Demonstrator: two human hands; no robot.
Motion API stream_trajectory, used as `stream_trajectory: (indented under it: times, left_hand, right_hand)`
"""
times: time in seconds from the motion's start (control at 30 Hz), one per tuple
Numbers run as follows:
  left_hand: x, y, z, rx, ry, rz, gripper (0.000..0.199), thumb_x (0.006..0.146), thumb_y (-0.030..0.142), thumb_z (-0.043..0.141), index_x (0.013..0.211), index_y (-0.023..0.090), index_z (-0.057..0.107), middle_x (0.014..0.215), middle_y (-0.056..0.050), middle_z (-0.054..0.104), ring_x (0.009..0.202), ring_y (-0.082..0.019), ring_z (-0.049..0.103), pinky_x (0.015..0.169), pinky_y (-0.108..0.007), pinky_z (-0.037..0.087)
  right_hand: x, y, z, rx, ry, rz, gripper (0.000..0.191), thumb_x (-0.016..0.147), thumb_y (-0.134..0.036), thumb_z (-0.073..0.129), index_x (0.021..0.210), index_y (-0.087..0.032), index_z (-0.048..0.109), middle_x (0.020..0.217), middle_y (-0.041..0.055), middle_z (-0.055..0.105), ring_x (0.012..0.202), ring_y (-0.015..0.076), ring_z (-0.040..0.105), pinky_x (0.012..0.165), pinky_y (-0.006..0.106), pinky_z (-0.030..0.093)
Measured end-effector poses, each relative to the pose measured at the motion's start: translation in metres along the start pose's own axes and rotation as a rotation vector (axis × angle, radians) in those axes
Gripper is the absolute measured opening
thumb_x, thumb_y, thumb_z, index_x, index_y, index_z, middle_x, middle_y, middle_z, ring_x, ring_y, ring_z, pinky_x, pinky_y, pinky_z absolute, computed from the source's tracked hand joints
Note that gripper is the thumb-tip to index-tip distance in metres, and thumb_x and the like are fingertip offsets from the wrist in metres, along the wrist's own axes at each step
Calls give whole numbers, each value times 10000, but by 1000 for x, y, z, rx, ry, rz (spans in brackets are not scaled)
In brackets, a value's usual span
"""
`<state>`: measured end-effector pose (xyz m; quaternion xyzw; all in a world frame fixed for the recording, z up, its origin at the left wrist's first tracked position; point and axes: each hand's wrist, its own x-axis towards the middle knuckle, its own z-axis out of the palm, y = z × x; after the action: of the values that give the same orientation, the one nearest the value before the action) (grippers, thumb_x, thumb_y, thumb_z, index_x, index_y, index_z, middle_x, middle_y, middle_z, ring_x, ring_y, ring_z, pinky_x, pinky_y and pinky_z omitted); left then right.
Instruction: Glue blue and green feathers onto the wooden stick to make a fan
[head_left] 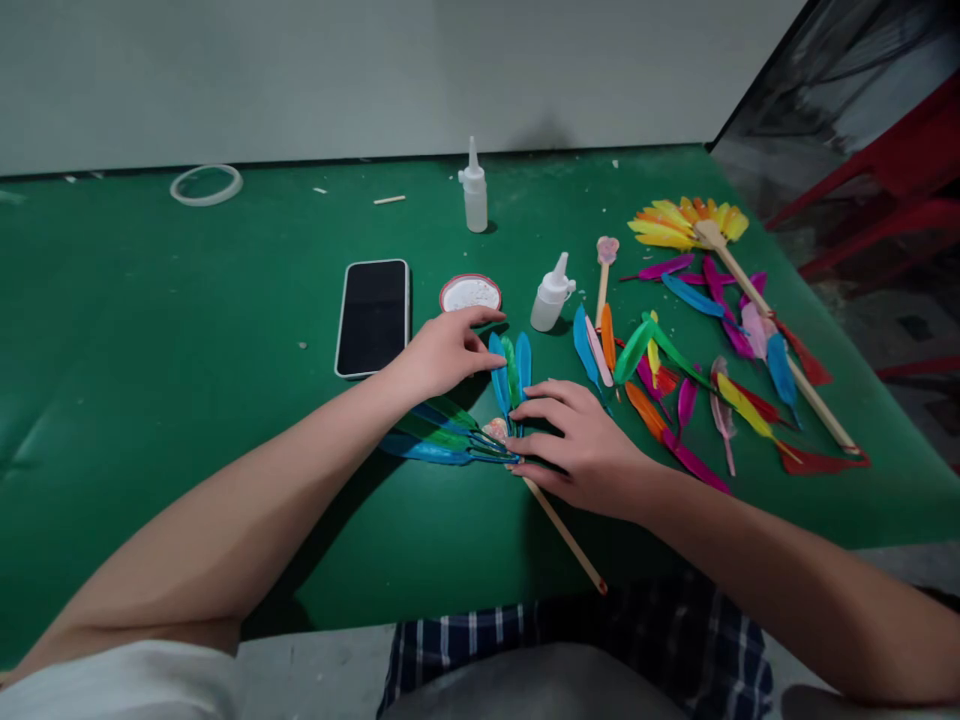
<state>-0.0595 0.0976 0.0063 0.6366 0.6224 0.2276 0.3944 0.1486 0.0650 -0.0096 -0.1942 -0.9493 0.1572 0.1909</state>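
Observation:
A wooden stick (pixel 566 535) lies slanted near the table's front edge, its decorated head (pixel 496 430) fringed with blue and green feathers (pixel 431 445). Several more feathers (pixel 513 368), blue and green, point away from me above that head. My left hand (pixel 457 352) pinches the upper part of a blue feather, thumb and fingertips at its left edge. My right hand (pixel 574 440) has its fingers spread over the feather quills and the stick's head, pressing them from the right. Its fingertips partly hide where the quills meet the head.
A phone (pixel 373 318), a round lid with white material (pixel 470 292) and two glue bottles (pixel 553 295) (pixel 475 195) lie beyond my hands. Loose coloured feathers (pixel 686 400), a small stick (pixel 603 285) and a yellow-feathered fan (pixel 686 222) are right. A tape ring (pixel 206 186) is back left.

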Motion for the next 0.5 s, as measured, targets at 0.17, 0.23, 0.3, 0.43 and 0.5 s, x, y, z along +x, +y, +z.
stream_trajectory:
  times: [0.17, 0.23, 0.3, 0.43, 0.5]
  left_hand:
    - [0, 1, -1, 17, 9, 2, 506, 648, 244, 654, 1130, 198, 504, 608, 24, 562, 528, -93, 503, 534, -211, 382]
    - [0, 0, 0, 16, 13, 7, 507, 648, 252, 655, 1129, 200, 505, 611, 23, 565, 536, -95, 506, 539, -210, 383]
    - [0, -1, 0, 10, 8, 13, 510, 649, 260, 654, 1132, 199, 502, 609, 23, 566, 535, -95, 504, 538, -210, 382]
    - [1, -3, 1, 14, -1, 25, 507, 655, 283, 648, 1132, 202, 498, 615, 19, 571, 534, -100, 504, 521, -209, 372]
    - [1, -3, 0, 25, 0, 28, 511, 655, 290, 648, 1136, 205, 496, 626, 15, 577, 542, -105, 510, 521, -211, 370]
  right_hand:
    - [0, -2, -1, -37, 0, -7, 208, 786, -316, 509, 929, -220, 624, 1027, 48, 584, 1100, 223, 403, 962, 437, 299]
    - [0, -3, -1, -62, 0, -25, 196, 785, -306, 511, 924, -225, 624, 1023, 39, 589, 1085, 213, 415, 980, 439, 278]
    - [-1, -4, -1, -85, 4, -50, 175, 784, -294, 514, 899, -231, 629, 1007, 30, 598, 1066, 202, 429, 990, 438, 266]
    - [-1, -5, -1, -89, 14, -58, 154, 778, -285, 523, 869, -239, 639, 983, 20, 608, 1042, 189, 443, 990, 431, 273]
    - [0, -5, -1, -76, 15, -53, 150, 779, -282, 523, 859, -240, 642, 984, 17, 609, 1042, 187, 444, 991, 430, 276]
